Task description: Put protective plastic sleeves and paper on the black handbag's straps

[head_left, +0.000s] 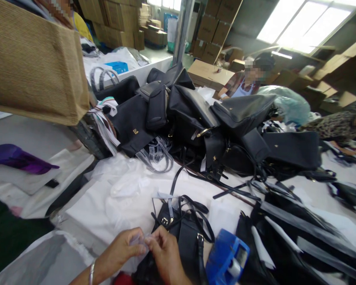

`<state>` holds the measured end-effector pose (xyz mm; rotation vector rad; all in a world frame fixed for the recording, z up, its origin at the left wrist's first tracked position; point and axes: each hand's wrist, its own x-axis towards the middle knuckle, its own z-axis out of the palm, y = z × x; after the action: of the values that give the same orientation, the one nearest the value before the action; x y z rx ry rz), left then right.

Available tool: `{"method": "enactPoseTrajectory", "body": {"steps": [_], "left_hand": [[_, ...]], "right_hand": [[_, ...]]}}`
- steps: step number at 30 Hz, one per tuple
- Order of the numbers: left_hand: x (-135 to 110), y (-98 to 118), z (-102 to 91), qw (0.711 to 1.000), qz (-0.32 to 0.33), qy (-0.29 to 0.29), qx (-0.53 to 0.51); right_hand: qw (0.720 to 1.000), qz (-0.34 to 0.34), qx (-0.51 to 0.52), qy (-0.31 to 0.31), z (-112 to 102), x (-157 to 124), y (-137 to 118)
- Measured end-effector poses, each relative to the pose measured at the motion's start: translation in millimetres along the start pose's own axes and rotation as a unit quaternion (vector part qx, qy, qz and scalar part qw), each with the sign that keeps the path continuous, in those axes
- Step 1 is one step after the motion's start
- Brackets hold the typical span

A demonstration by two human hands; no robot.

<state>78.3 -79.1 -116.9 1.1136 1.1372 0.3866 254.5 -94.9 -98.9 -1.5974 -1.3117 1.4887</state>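
Low in the head view, my left hand (123,246) pinches a small clear plastic bag (140,240), with a bracelet at the wrist. My right hand (165,249) grips the other side of the same thin plastic, fingertips close to those of the left. Whether anything lies inside the plastic cannot be made out. Beneath and just beyond my hands rests a black leather bag (187,237) with gold buckles and loose straps. Close to its right side stands a blue tape dispenser (225,259).
A heap of black handbags (192,114) runs across the table's far side. More black bags (296,233) lie at right. White wrapping sheets (115,182) cover the table at left. A burlap bag (38,63) juts in upper left. Another person (245,85) works beyond the heap.
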Motion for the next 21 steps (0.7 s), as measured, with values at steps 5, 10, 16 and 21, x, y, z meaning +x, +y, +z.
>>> {"method": "enactPoseTrajectory", "body": {"steps": [5, 10, 16, 21], "left_hand": [[-1, -3, -8.8, 0.999, -0.007, 0.034, 0.029], [-5, 4, -21.3, 0.996, -0.01, 0.065, 0.061], [-1, 13, -23.0, 0.994, -0.002, 0.082, 0.073], [1, 15, -24.0, 0.993, 0.003, 0.08, 0.083]], "right_hand": [[0.989, -0.04, -0.142, 0.0, -21, 15, -7], [0.933, -0.134, -0.33, 0.041, -42, 40, -11], [0.924, -0.122, -0.362, -0.013, -35, 44, -5], [0.926, -0.158, -0.335, -0.076, -45, 29, -19]]}}
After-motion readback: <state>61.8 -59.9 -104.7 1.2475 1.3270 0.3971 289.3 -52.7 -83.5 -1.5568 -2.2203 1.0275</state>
